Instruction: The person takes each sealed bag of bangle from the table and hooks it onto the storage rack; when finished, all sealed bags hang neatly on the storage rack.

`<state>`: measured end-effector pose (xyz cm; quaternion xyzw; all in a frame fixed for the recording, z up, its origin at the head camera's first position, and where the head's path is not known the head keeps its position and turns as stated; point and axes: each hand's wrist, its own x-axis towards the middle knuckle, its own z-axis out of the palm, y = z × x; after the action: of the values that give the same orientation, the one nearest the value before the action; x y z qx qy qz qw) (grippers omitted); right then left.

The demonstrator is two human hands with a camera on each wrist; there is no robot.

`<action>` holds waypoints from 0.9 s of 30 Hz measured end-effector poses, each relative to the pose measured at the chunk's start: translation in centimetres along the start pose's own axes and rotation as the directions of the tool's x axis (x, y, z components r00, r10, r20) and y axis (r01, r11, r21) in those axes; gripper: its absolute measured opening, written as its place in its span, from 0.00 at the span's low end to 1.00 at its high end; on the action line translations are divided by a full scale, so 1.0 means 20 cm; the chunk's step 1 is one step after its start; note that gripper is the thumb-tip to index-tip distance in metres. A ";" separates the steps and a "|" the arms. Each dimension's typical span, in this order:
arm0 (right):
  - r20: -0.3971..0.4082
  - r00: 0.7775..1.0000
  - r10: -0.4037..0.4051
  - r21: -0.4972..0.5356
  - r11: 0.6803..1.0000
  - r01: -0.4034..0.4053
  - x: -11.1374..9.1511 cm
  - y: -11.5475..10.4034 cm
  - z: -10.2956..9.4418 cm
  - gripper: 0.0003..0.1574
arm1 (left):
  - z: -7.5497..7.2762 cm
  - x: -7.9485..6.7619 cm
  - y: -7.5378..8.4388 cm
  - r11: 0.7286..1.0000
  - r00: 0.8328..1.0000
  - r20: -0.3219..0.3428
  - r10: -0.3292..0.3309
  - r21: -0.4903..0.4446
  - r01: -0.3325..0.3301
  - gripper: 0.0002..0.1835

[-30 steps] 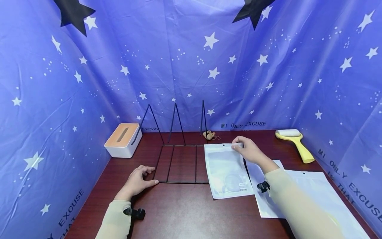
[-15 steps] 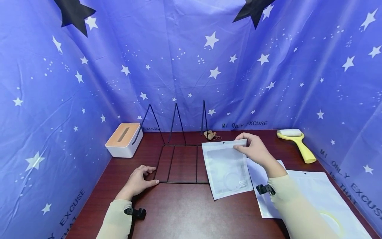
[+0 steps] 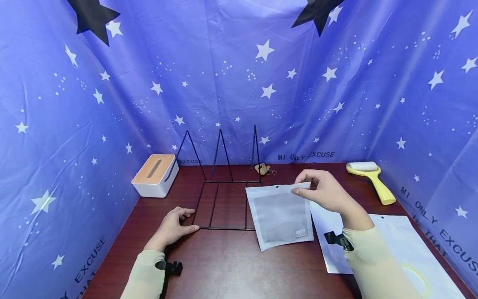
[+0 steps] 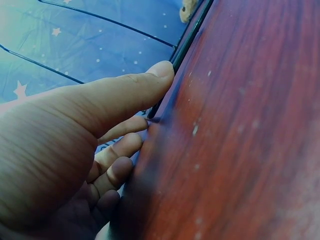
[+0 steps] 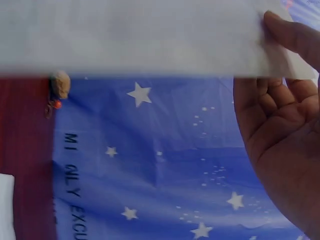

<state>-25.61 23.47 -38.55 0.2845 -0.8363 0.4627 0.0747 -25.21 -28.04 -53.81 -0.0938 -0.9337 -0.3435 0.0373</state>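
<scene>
In the head view my right hand (image 3: 325,192) pinches the top right corner of a white pouch (image 3: 280,214) with a greyish see-through window, a small printed label and a hang hole. The pouch hangs over the right end of a black wire rack (image 3: 213,205), hiding that part. Three pointed wire dividers rise at the rack's back. My left hand (image 3: 174,227) holds the rack's front left corner. Up close in the left wrist view, the thumb (image 4: 160,70) lies against the black wire, with the fingers below it. In the right wrist view the pouch (image 5: 150,37) is a blurred white band.
White pouches (image 3: 396,241) lie at the table's right, one showing a yellow ring shape. A yellow-handled lint roller (image 3: 377,182) lies behind them. At the back left stands a white tissue box (image 3: 154,182) with a wooden lid. A small tan trinket (image 3: 262,168) sits near the starry curtain (image 3: 231,83).
The right hand has pulled the pouch's top toward the person and a little left, tilting it, and its window now looks greyer. The left hand and rack stay in place.
</scene>
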 end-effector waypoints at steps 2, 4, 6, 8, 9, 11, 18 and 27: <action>0.010 1.000 -0.008 -0.011 1.000 0.008 -0.01 -0.03 0.00 0.08 | 0.00 0.00 0.00 1.000 1.000 -0.001 0.004 0.000 -0.004 0.32; 0.011 1.000 -0.017 -0.004 1.000 0.017 -0.02 -0.05 -0.01 0.08 | 0.00 0.00 0.00 1.000 1.000 -0.001 0.009 0.003 -0.009 0.32; 0.004 1.000 -0.025 0.004 1.000 0.025 -0.03 -0.06 0.00 0.09 | 0.00 0.01 0.00 1.000 1.000 -0.001 0.013 0.007 -0.013 0.32; -0.012 0.999 -0.030 0.003 1.000 0.030 -0.03 -0.07 0.00 0.09 | 0.00 0.01 0.00 1.000 1.000 -0.001 0.017 0.011 -0.017 0.31; -0.022 0.999 -0.034 0.001 0.999 0.034 -0.03 -0.07 0.00 0.10 | 0.00 0.01 0.00 1.000 1.000 -0.002 0.019 0.014 -0.019 0.31; -0.037 0.999 -0.039 -0.004 0.999 0.039 -0.04 -0.07 0.01 0.10 | 0.00 0.01 0.00 1.000 1.000 -0.004 0.021 0.018 -0.021 0.31; -0.072 0.995 -0.075 -0.033 0.997 0.073 -0.04 -0.10 0.02 0.11 | 0.00 0.00 0.00 1.000 1.000 -0.005 0.026 0.014 -0.026 0.31; -0.153 0.984 -0.086 -0.007 0.996 0.086 -0.04 -0.12 0.03 0.12 | 0.00 0.00 0.00 1.000 1.000 -0.013 0.024 0.016 -0.024 0.31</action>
<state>-23.58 22.23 -37.36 0.2841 -0.8152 0.4792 0.1587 -25.19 -28.01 -53.78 -0.1026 -0.9350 -0.3360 0.0484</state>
